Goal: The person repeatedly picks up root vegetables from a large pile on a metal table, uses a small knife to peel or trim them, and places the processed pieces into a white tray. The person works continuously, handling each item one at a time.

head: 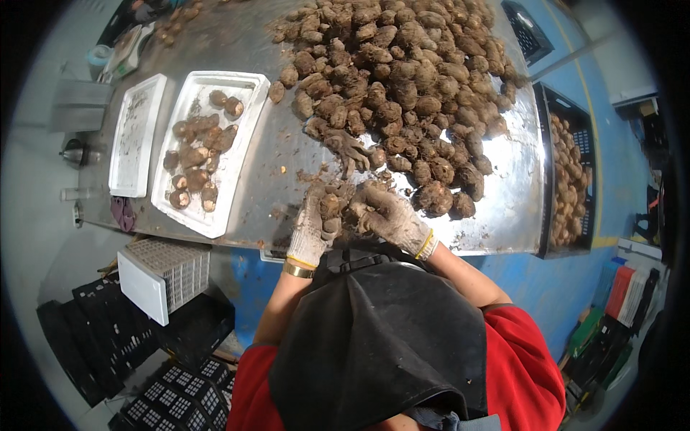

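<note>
My left hand (314,221), in a soiled white knitted glove, is closed around a brown taro-like corm (330,206) near the front edge of the metal table (253,210). Close to its right is my right hand (385,213), gloved the same way, with curled fingers against dark fibrous root matter; whether it grips a separate piece cannot be told. Just beyond both hands lies a clustered, finger-like root piece (347,148). A large heap of hairy brown corms (404,81) covers the table's back and right.
Left on the table, a white foam tray (242,156) holds several corms with pale cut ends; another foam tray (129,156) holds dirt crumbs. A black crate (545,215) of corms stands at the right edge. A white basket (186,269) is below left.
</note>
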The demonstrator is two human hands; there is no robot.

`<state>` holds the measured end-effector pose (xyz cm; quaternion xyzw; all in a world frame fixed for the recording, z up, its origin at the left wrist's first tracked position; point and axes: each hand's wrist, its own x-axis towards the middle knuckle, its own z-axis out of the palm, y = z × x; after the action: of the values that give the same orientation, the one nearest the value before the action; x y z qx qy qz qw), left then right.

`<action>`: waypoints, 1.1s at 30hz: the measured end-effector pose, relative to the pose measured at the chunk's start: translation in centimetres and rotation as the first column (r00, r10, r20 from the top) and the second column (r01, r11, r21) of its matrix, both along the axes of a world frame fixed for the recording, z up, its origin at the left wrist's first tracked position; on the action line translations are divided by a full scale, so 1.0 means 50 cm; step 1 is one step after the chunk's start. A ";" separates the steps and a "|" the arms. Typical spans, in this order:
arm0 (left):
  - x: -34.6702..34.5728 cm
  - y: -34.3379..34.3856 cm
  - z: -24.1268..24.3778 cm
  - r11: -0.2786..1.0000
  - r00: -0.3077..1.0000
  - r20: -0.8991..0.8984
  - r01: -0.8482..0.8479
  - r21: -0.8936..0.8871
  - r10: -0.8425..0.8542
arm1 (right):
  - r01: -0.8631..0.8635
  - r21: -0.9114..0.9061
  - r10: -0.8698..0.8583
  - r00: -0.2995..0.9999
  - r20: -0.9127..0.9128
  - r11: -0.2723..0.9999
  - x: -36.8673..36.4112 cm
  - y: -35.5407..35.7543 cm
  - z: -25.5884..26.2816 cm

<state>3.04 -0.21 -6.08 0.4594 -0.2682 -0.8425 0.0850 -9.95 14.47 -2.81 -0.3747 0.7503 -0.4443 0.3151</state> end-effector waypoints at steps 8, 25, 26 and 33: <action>0.139 -0.094 -0.079 0.982 0.967 -0.180 -0.187 -0.015 0.181 | -0.163 0.021 0.165 0.979 -0.124 0.986 0.016 -0.012 0.013; 0.392 -0.233 -0.381 0.476 0.426 0.218 -0.823 -0.308 0.878 | -0.221 0.122 0.241 0.952 -0.190 0.968 0.047 -0.023 -0.049; 0.408 -0.231 -0.387 0.546 0.481 0.261 -0.766 -0.340 0.837 | -0.231 0.168 0.250 0.962 -0.106 0.958 0.044 -0.022 -0.048; 0.404 -0.190 -0.305 0.570 0.558 0.114 -0.804 -0.171 0.822 | -0.168 0.189 0.164 0.986 0.035 0.968 0.042 0.005 -0.130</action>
<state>23.25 -9.72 -21.36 0.6006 -0.0740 -0.6483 0.4620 -7.83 14.70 -9.29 -0.4000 0.7524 -0.3458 0.3928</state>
